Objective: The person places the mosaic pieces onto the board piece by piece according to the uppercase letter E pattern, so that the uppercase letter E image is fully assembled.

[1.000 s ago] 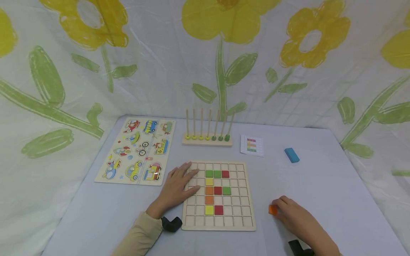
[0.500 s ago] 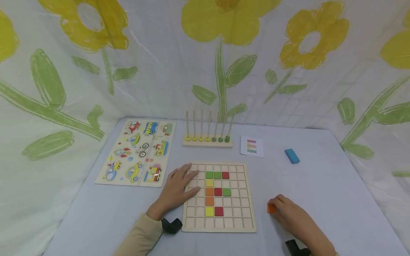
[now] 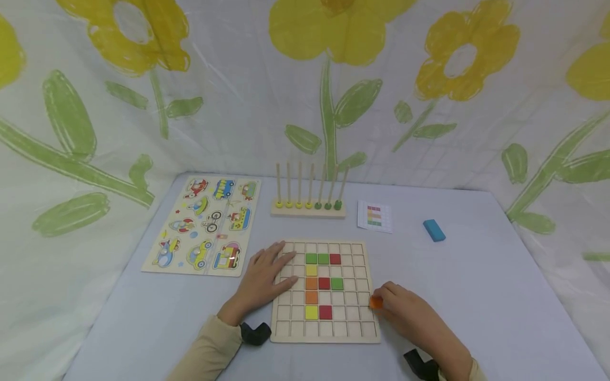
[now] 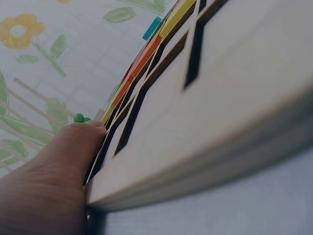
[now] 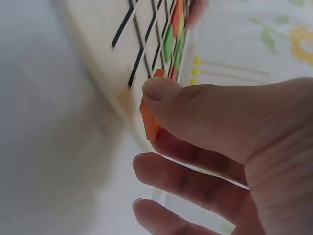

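Note:
My right hand (image 3: 412,315) pinches an orange square tile (image 5: 150,122) between thumb and forefinger, at the right edge of a wooden grid board (image 3: 329,340). In the right wrist view the tile stands on edge and the other fingers hang loosely bent. My left hand (image 3: 262,283) rests with spread fingers on the board's left side; its thumb (image 4: 73,147) lies along the edge in the left wrist view. Green, red, yellow and orange tiles sit in the grid, such as a red tile (image 3: 325,313) and a yellow tile (image 3: 312,313) in the lower row.
A vehicle picture puzzle (image 3: 202,227) lies at the back left. Behind the board stands a peg rack (image 3: 308,211) with yellow and green beads. To its right are a printed pattern card (image 3: 375,217) and a blue block (image 3: 434,230). A flowered sheet hangs behind.
My right hand has carried the orange tile left across the table to the board's right edge. The left hand and the tiles in the grid have stayed put.

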Action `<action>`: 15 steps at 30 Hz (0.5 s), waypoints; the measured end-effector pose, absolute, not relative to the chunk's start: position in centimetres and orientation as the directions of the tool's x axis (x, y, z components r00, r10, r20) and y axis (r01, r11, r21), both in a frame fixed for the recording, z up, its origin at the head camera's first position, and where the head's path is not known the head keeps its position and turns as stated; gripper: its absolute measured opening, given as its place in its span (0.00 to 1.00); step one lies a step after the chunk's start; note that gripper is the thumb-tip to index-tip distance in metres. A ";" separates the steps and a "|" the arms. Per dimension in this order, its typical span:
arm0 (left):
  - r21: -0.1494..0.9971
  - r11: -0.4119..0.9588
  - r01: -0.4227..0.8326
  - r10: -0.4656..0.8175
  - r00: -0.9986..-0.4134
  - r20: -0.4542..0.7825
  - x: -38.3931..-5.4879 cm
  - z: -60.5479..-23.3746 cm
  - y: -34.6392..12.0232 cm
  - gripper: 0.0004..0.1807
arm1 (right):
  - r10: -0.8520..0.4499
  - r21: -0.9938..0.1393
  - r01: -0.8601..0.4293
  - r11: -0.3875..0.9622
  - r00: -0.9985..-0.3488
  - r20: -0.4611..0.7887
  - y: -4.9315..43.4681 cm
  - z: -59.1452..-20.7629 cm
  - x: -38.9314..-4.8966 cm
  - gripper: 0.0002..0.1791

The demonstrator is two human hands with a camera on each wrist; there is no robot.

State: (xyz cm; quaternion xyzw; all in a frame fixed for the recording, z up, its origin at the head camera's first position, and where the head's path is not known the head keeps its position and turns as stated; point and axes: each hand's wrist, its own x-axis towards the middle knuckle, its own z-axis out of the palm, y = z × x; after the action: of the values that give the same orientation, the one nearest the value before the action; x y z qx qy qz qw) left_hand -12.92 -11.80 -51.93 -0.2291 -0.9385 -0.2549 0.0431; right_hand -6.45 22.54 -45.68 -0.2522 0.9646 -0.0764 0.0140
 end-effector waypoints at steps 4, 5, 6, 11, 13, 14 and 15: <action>0.460 0.764 0.453 0.409 -0.891 0.197 -13.0 -51.9 -11.8 0.33 | -0.542 -0.225 -0.523 0.822 -0.840 -0.029 20.7 -45.5 -6.6 0.14; 0.459 0.764 0.453 0.410 -0.891 0.196 -13.0 -52.0 -11.8 0.33 | -0.564 -0.247 -0.540 0.804 -0.825 -0.032 20.3 -45.5 -6.7 0.14; 0.460 0.765 0.452 0.409 -0.891 0.195 -13.0 -52.0 -11.8 0.33 | -0.586 -0.272 -0.557 0.785 -0.809 -0.034 19.9 -45.4 -6.6 0.13; 0.462 0.766 0.447 0.406 -0.893 0.191 -13.0 -52.0 -11.8 0.34 | -0.667 -0.344 -0.626 0.700 -0.745 0.001 18.4 -45.7 -6.6 0.10; 0.463 0.766 0.446 0.406 -0.894 0.190 -13.0 -52.0 -11.8 0.34 | -0.676 -0.341 -0.638 0.691 -0.737 0.010 18.0 -45.8 -6.6 0.09; 0.464 0.765 0.446 0.406 -0.894 0.189 -13.0 -52.0 -11.8 0.34 | -0.681 -0.333 -0.646 0.687 -0.732 0.014 17.9 -45.8 -6.6 0.09; 0.465 0.765 0.446 0.406 -0.894 0.189 -13.0 -52.0 -11.8 0.34 | -0.687 -0.323 -0.654 0.684 -0.727 0.019 17.7 -45.9 -6.6 0.09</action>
State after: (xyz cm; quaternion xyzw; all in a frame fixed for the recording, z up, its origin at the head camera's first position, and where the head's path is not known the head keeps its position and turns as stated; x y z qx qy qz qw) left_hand -12.98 -11.78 -51.95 -0.2269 -0.9386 -0.2569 0.0384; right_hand -6.60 17.72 -45.89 -0.3659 0.9161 -0.1555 0.0520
